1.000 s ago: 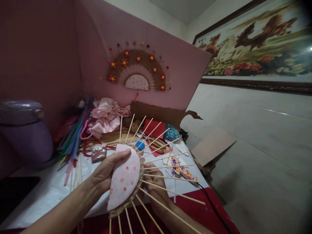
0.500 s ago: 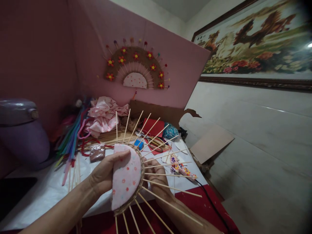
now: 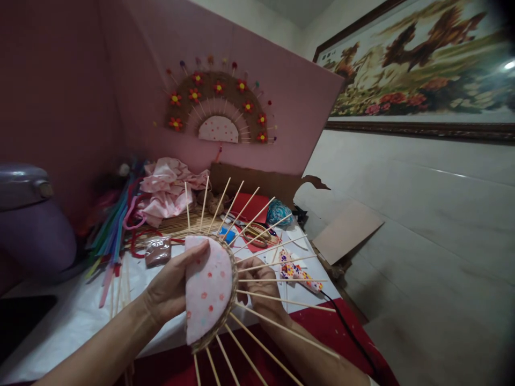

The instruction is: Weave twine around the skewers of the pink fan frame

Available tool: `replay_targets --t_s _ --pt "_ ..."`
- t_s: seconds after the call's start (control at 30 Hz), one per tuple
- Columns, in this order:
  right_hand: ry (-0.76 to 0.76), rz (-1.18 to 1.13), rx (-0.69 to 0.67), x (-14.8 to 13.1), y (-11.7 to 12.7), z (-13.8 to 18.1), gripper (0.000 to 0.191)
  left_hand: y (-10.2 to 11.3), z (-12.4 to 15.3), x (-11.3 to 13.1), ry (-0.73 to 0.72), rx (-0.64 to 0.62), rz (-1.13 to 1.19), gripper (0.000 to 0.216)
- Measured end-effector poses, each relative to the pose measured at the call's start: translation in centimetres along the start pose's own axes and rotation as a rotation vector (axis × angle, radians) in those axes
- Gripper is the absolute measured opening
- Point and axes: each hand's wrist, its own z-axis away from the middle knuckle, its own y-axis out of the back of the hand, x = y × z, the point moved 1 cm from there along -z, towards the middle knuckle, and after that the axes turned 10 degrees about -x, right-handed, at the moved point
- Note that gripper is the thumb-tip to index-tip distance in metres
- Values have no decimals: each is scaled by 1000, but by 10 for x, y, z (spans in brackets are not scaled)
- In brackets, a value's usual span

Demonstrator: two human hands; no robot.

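A half-round piece covered in pink flowered cloth is upright in front of me, its straight side to the left. Twine edges its curve, and thin wooden sticks fan out from there. My left hand grips the straight side, thumb on the cloth, other fingers hidden behind. Beyond the sticks, close to the curved edge, is my right hand. Its fingers are curled and pressed together, partly covered by the sticks; what they hold is hidden.
A flower-patterned glue gun with a black cord lies on the right of the white-covered table. Behind are a blue yarn ball, crumpled pink cloth, colourful pipe cleaners and a brown packet. A flower-decorated fan hangs on the pink board.
The view has shifted slightly. The half-round piece is turned a little clockwise, still in my left hand. My right hand's fingers have curled in more near the curved edge.
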Motion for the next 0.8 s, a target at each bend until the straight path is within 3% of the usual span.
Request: replay_targets --t_s 0.17,0.37,0.57,0.8 --pt "23 63 -34 -9 8 5 23 1 -2 3 -35 38 -28 21" --pt "2 90 -25 -20 17 10 25 4 0 3 -43 179 -166 12" --pt "28 109 -83 -23 18 14 22 2 0 2 14 220 -218 14" --pt "68 52 -201 -25 26 20 18 2 0 5 -19 231 -266 14"
